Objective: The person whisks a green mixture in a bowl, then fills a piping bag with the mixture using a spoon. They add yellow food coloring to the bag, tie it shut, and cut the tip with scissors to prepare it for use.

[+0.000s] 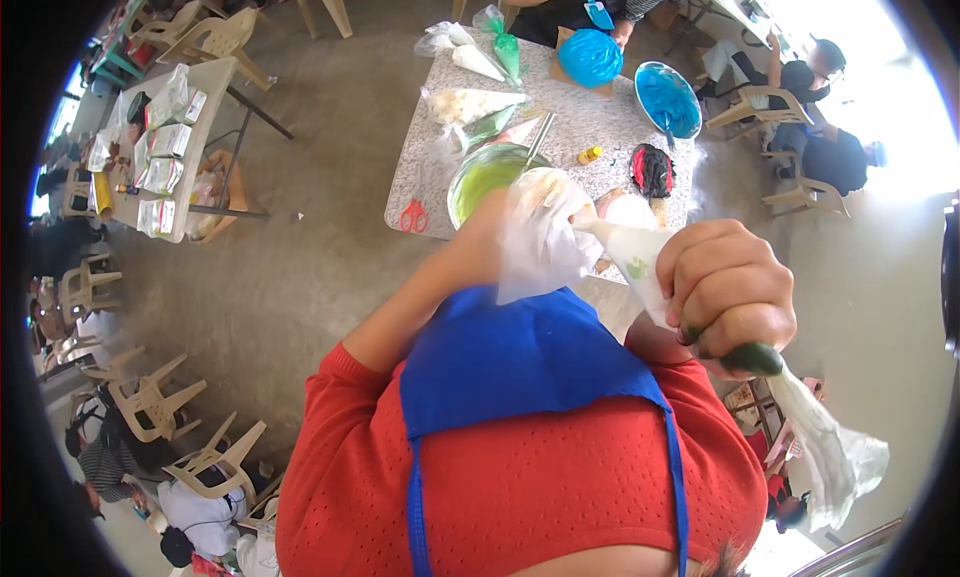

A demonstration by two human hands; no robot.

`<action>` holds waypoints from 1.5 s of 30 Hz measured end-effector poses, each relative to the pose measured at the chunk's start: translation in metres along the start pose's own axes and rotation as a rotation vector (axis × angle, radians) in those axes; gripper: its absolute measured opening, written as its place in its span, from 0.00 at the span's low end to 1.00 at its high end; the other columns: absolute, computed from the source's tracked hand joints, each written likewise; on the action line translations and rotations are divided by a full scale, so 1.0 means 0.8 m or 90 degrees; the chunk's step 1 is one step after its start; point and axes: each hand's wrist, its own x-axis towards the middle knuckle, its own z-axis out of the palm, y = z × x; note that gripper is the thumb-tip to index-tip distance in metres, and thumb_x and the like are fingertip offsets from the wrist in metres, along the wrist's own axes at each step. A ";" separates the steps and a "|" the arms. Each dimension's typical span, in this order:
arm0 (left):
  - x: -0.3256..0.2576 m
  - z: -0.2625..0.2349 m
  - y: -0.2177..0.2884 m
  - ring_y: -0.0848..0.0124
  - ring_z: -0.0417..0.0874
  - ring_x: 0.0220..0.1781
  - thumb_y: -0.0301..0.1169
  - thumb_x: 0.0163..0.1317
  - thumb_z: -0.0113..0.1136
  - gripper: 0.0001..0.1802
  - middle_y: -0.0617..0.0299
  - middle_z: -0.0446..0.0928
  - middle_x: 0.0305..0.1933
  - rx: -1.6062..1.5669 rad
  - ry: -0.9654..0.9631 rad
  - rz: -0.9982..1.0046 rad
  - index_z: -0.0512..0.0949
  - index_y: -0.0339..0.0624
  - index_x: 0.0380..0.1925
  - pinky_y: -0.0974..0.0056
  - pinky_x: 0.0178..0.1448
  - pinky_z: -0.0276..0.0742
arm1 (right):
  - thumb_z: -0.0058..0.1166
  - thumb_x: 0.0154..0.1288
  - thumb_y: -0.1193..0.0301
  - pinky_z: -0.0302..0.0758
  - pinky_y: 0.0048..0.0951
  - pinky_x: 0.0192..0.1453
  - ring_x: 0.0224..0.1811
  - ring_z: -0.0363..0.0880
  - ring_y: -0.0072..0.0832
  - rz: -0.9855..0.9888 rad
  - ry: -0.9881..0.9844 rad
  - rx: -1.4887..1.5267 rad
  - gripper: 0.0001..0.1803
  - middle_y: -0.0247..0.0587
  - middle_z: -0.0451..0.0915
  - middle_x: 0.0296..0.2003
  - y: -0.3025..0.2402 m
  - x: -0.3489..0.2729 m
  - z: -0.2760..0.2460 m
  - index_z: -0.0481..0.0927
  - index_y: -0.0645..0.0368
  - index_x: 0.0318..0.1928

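Observation:
My right hand [735,287] is closed round a white piping bag [640,262] with a green smear on it. Below the fist, a dark green bulge shows, and the bag's loose end trails to the lower right. Its narrow end points left at a crumpled clear plastic bag [550,242], which has pale cream-coloured stuff at its top. My left hand [500,222] is at that plastic bag and seems to hold it up; its fingers are mostly hidden. Behind them, a bowl of light green icing [480,182] stands on the speckled table [405,187] with a metal utensil in it.
Red scissors [413,215] lie at the table's left edge. Filled piping bags [475,107], a small yellow bottle [590,155], a blue-covered round thing [590,59] and a bowl of blue icing [668,102] are farther back. Across the table, a person holds a blue spatula [598,13].

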 end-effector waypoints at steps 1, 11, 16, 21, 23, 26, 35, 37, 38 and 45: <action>0.002 0.000 0.002 0.59 0.79 0.37 0.34 0.44 0.69 0.21 0.51 0.78 0.37 0.014 -0.005 -0.013 0.78 0.38 0.40 0.60 0.45 0.74 | 0.43 0.74 0.64 0.68 0.31 0.15 0.11 0.63 0.30 0.001 0.013 -0.001 0.26 0.39 0.66 0.14 0.000 -0.001 -0.002 0.64 0.60 0.16; 0.008 0.001 -0.012 0.59 0.80 0.43 0.31 0.42 0.69 0.26 0.49 0.78 0.42 -0.036 0.032 -0.074 0.75 0.35 0.44 0.60 0.51 0.74 | 0.26 0.78 0.55 0.66 0.20 0.18 0.10 0.67 0.20 -0.012 0.350 0.061 0.32 0.29 0.68 0.10 -0.006 -0.024 -0.015 0.65 0.51 0.14; 0.004 0.005 -0.032 0.59 0.80 0.48 0.30 0.41 0.71 0.34 0.48 0.78 0.46 -0.034 0.040 -0.076 0.71 0.33 0.52 0.60 0.56 0.73 | 0.23 0.78 0.54 0.62 0.21 0.20 0.11 0.63 0.19 0.030 0.509 0.152 0.32 0.28 0.64 0.09 -0.005 -0.030 -0.010 0.63 0.48 0.13; 0.007 0.002 -0.038 0.62 0.79 0.51 0.30 0.42 0.72 0.34 0.50 0.78 0.47 -0.044 0.051 -0.055 0.71 0.33 0.52 0.61 0.58 0.73 | 0.25 0.78 0.55 0.60 0.22 0.22 0.10 0.58 0.19 0.077 0.535 0.156 0.30 0.28 0.61 0.09 0.003 -0.038 -0.007 0.60 0.47 0.14; -0.004 -0.007 -0.054 0.64 0.79 0.51 0.29 0.43 0.72 0.33 0.51 0.78 0.47 -0.012 0.085 0.005 0.71 0.33 0.52 0.62 0.58 0.73 | 0.25 0.78 0.55 0.58 0.23 0.22 0.10 0.56 0.18 0.119 0.515 0.147 0.30 0.27 0.59 0.09 0.009 -0.040 -0.008 0.60 0.47 0.14; -0.009 -0.023 -0.055 0.66 0.78 0.51 0.26 0.47 0.70 0.30 0.53 0.77 0.48 -0.061 0.148 0.010 0.72 0.33 0.52 0.64 0.58 0.72 | 0.27 0.78 0.55 0.56 0.24 0.23 0.12 0.53 0.19 0.156 0.648 0.142 0.29 0.27 0.57 0.10 -0.002 -0.045 -0.035 0.59 0.47 0.14; -0.085 -0.095 -0.131 0.65 0.79 0.49 0.29 0.53 0.65 0.23 0.56 0.77 0.49 0.077 0.281 -0.257 0.75 0.38 0.50 0.62 0.57 0.73 | 0.42 0.74 0.57 0.71 0.32 0.41 0.29 0.74 0.28 0.638 0.703 -0.192 0.19 0.38 0.77 0.30 0.193 -0.138 -0.101 0.76 0.62 0.41; -0.099 -0.091 -0.132 0.66 0.79 0.48 0.27 0.53 0.66 0.21 0.57 0.78 0.48 0.097 0.300 -0.235 0.75 0.38 0.49 0.63 0.55 0.74 | 0.43 0.74 0.57 0.70 0.29 0.43 0.33 0.74 0.26 0.682 0.516 -0.265 0.19 0.37 0.77 0.33 0.268 -0.162 -0.106 0.76 0.62 0.43; -0.105 -0.092 -0.135 0.67 0.80 0.48 0.27 0.52 0.66 0.21 0.57 0.78 0.48 0.107 0.310 -0.224 0.76 0.38 0.48 0.63 0.55 0.75 | 0.43 0.74 0.58 0.70 0.28 0.43 0.36 0.74 0.26 0.676 0.421 -0.278 0.18 0.37 0.77 0.34 0.311 -0.176 -0.110 0.76 0.61 0.43; -0.131 -0.098 -0.154 0.70 0.80 0.47 0.24 0.49 0.69 0.22 0.60 0.79 0.46 0.113 0.399 -0.170 0.77 0.39 0.47 0.64 0.53 0.77 | 0.42 0.65 0.73 0.72 0.48 0.51 0.47 0.76 0.55 0.682 0.049 -0.484 0.13 0.58 0.79 0.42 0.486 -0.221 -0.092 0.75 0.63 0.47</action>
